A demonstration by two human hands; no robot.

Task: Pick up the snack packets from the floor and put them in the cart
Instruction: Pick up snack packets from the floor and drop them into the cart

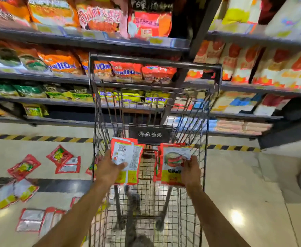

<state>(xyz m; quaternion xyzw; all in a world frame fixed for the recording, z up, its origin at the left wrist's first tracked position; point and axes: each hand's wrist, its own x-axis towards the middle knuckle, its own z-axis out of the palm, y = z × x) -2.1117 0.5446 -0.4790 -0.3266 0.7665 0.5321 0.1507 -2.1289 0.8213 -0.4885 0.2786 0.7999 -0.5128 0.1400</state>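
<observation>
Both forearms stretch out from the bottom of my feed, each hand holding a fanned stack of red snack packets over the wire cart (206, 122). The left hand (108, 168) grips the left stack (130, 155), fingers (123, 164) clamped on it with the thumb pressed on a white printed back. The right hand (190, 172) clamps the right stack (172, 164) along its right edge, a picture of food facing up. I see both stacks held between the cart's side walls, above its mesh bottom and just below a black plaque (150, 134) on the far wall.

More loose packets (24, 166) lie scattered on the pale floor (235, 175) to the left of the cart. Some show their red face and some their silver back, and several overlap. One sits partly behind the cart's left wall. A yellow-and-black striped line (39, 138) crosses the floor beyond them. Shelves (39, 76) packed with orange, green and yellow bags rise behind the cart, too blurred in my view to read.
</observation>
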